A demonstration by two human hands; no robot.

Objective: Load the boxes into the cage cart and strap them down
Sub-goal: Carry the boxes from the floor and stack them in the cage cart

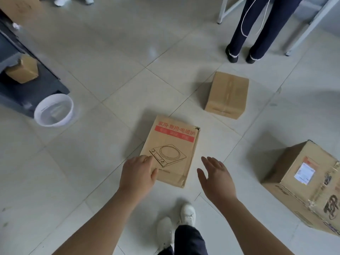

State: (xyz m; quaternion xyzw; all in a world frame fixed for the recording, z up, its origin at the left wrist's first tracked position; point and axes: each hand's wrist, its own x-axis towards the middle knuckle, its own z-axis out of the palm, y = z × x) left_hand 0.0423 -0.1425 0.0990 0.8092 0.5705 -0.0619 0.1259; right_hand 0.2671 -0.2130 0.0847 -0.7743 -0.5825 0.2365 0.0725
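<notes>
Cardboard, flat on the floor tiles (88, 148): induction cooker box (171, 151). Picking-up step, hardly begun. Left hand (138, 173) loose-fingered over its near left corner, right hand (217, 179) spread just beside its right edge, gripping nothing. Next, probably: clasp both side edges, lift level.

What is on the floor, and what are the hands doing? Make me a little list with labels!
Place: tiled floor
Nearest box: induction cooker box, lying flat
Other boxes: taped plain box farther off, big labelled box at right
Left hand: open, at the cooker box's near left corner
Right hand: open, beside that box, not touching
Also: white basin, bystander's legs
</notes>
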